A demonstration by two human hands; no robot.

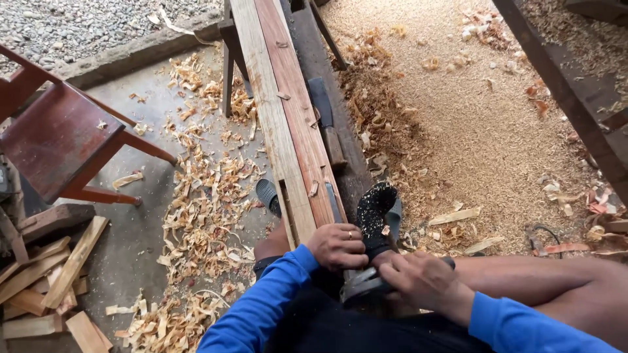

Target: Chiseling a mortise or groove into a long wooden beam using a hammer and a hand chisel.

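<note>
Sawdust point(471, 111) is covering the ground in a broad pale carpet far beyond the right fingers, and grey concrete floor point(131, 261) is spreading out well to the left of the left fingers, littered with curled pale wood shavings point(203, 202). A long narrow wooden bench point(337, 111) is running straight away from both sets of fingers toward the top of the view, carrying long reddish and pale planed wooden planks point(284, 117) that are starting just beyond the left fingertips. A dark red wooden chair point(59, 140) is standing far off to the left of the left fingers, and a heap of short pale wood offcuts point(46, 287) is lying below it, well apart from them.

The person is sitting astride the near end of the bench in blue sleeves. The left hand point(338, 246) is resting on the near end of the planks, its fingers point(350, 248) curling down loosely, and whether they are gripping anything I cannot tell. The right hand point(425, 281) is lying just beside it, its fingers point(399, 265) closing over a grey metal-bodied tool point(363, 286) that is sitting between the two hands at the plank ends. A black speckled sandal point(378, 216) is propping up just beyond the right fingers, and a second grey sandal point(268, 196) is lying on the floor just left of the planks, beyond the left fingers.
</note>
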